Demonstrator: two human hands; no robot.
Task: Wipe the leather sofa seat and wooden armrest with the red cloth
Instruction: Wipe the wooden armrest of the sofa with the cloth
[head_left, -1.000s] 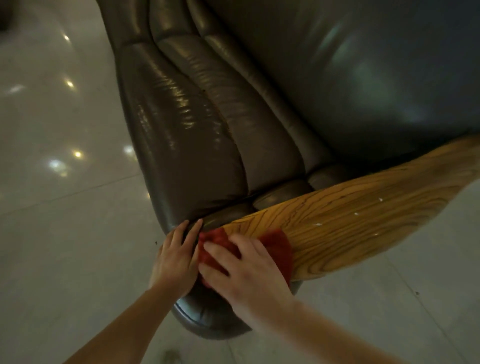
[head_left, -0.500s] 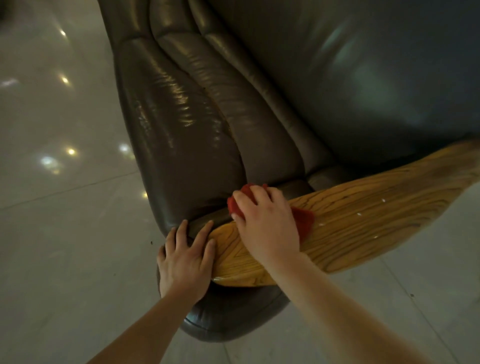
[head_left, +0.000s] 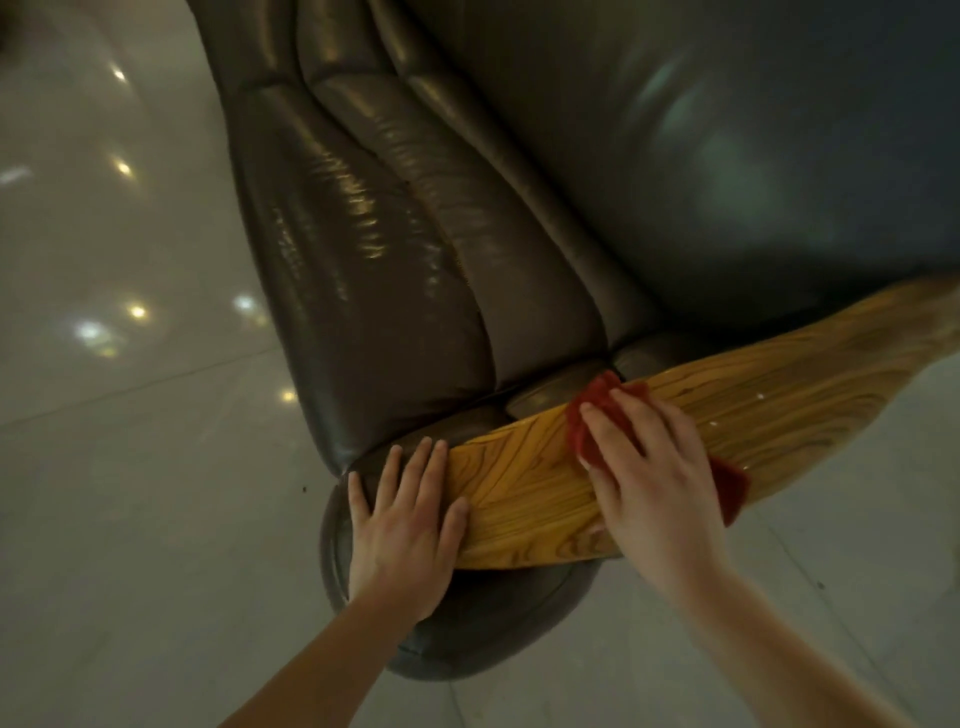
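A dark brown leather sofa (head_left: 395, 270) fills the upper middle of the view, its seat cushion (head_left: 727, 156) at the upper right. The light wooden armrest (head_left: 779, 410) runs from bottom centre to the right edge. My right hand (head_left: 649, 473) presses the red cloth (head_left: 587, 415) flat on the armrest's middle; most of the cloth is hidden under the palm, with a corner (head_left: 732, 488) showing at the right. My left hand (head_left: 405, 514) lies flat, fingers apart, on the armrest's near end and the leather front below it.
Glossy pale floor tiles (head_left: 130, 467) with light reflections surround the sofa on the left and bottom. More tile floor (head_left: 857, 545) shows right of the armrest. The rounded leather front of the arm (head_left: 483, 634) bulges below my hands.
My right hand slid the red cloth along the armrest from its near end toward the middle and right. My left hand settled flat on the near end.
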